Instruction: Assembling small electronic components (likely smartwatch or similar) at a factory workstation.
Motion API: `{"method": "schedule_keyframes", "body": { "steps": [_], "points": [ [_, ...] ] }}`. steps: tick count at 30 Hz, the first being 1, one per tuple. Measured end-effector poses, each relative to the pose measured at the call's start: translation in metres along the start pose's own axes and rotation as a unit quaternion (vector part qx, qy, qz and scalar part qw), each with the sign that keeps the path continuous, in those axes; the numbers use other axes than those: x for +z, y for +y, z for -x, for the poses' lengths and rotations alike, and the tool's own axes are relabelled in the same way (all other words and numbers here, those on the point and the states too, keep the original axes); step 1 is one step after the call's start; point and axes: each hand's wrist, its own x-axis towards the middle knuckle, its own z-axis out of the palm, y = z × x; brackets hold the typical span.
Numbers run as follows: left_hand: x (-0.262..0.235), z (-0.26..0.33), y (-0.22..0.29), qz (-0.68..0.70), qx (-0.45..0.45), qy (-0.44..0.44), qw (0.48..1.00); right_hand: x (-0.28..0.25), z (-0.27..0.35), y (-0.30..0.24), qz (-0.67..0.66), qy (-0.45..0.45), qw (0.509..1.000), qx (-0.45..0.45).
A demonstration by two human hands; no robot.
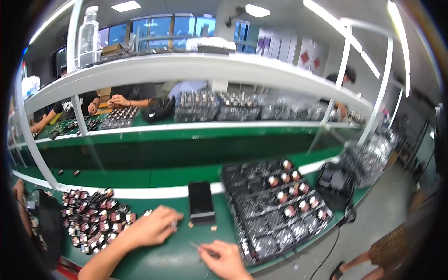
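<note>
My left hand [156,225] is over the green bench top, beside a heap of small dark parts with pale and reddish faces [95,218]. Its fingers are curled together, with a small pale bit at the fingertips that is too blurred to name. Nearer the bench's front edge, my right hand [225,259] grips a thin pointed metal tool [196,245] that looks like tweezers, its tip toward the left hand. Just beyond both hands lies a black rectangular box [200,203]. Two tiny tan pieces [213,228] rest at its near edge.
To the right, a black compartment tray [252,205] holds several of the small parts. A black device [335,184] and stacked clear plastic trays [371,156] stand past it. A white-framed shelf [186,67] spans overhead. Other people work across the bench; another person stands at right.
</note>
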Motion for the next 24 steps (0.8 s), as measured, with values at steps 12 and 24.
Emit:
{"method": "schedule_keyframes", "body": {
  "steps": [12, 24],
  "points": [
    [0.022, 0.027, 0.005, -0.143, -0.024, 0.083, 0.986, 0.003, 0.001, -0.010, 0.019, -0.036, 0.991, 0.129],
    [0.022, 0.046, 0.020, 0.042, -0.095, 0.106, 0.989, 0.007, -0.010, -0.018, 0.038, -0.050, 0.995, 0.072]
  ]
}}
